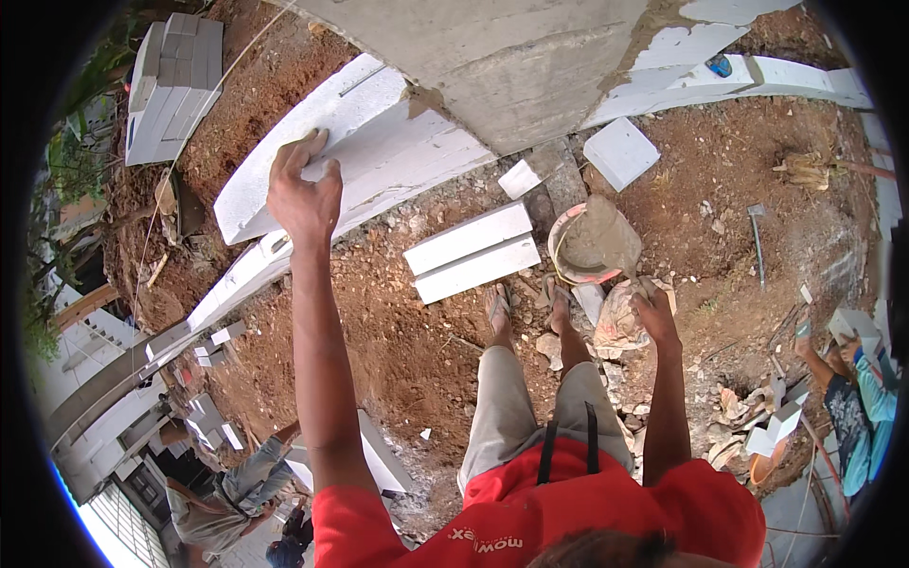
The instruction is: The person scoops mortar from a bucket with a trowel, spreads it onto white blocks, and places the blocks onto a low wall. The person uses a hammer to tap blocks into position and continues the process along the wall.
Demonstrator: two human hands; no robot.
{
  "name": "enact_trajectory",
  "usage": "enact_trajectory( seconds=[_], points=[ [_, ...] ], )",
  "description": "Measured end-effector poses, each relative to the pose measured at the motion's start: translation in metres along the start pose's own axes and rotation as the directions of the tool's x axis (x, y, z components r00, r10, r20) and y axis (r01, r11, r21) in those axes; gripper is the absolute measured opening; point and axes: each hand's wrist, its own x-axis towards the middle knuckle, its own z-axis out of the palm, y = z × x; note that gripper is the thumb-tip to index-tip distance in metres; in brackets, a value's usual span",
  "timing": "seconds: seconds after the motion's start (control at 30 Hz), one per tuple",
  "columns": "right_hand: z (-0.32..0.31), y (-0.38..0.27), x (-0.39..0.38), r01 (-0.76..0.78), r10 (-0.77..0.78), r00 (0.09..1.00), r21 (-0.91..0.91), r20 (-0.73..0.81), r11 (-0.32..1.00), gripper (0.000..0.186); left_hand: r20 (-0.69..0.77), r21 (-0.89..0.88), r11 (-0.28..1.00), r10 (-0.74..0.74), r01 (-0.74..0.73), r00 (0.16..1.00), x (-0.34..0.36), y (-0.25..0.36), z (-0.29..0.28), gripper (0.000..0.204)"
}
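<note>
Note the block [358,123] atop the wall [431,168], probably stiff, bulky and chip-prone, best taken by both ends, with left hand [305,189] half-spread at its upper edge and right hand [654,312] clasping a mortar-laden trowel [614,239] over the bucket [561,233].

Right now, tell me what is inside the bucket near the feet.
Grey mortar shows inside the bucket. The mortar-caked trowel in the right hand covers the right part, and the bucket's bottom is hidden too.
</note>
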Motion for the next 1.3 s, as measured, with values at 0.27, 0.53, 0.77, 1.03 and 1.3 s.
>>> enact_trajectory(
  seconds=[0.27, 0.53, 0.77, 1.03, 1.3],
  points=[
    [0.088, -0.244, -0.130, 0.318, -0.354, 0.908, 0.179, 0.226, 0.931, 0.054, 0.017, -0.146, 0.986, 0.086, -0.083, 0.996, 0.003, -0.005, -0.017, 0.036],
    [0.238, -0.374, -0.110, 0.527, -0.662, 0.702, -0.436, -0.261, 0.730, 0.064, 0.176, -0.565, 0.825, 0.143, -0.019, 0.974, 0.034, -0.057, -0.022, 0.031],
    [0.285, -0.370, -0.096, 0.339, -0.576, 0.695, -0.510, -0.431, 0.790, 0.067, -0.051, -0.480, 0.838, 0.267, -0.258, 0.962, 0.085, -0.123, -0.009, 0.030],
    [0.281, -0.382, -0.113, 0.344, -0.593, 0.662, -0.517, -0.459, 0.784, 0.057, 0.015, -0.618, 0.754, 0.294, -0.222, 0.956, 0.095, -0.138, 0.004, 0.024],
    [0.285, -0.377, -0.102, 0.301, -0.557, 0.689, -0.517, -0.463, 0.801, 0.049, 0.070, -0.600, 0.783, 0.255, -0.164, 0.964, 0.095, -0.136, 0.001, 0.024]
  ],
)
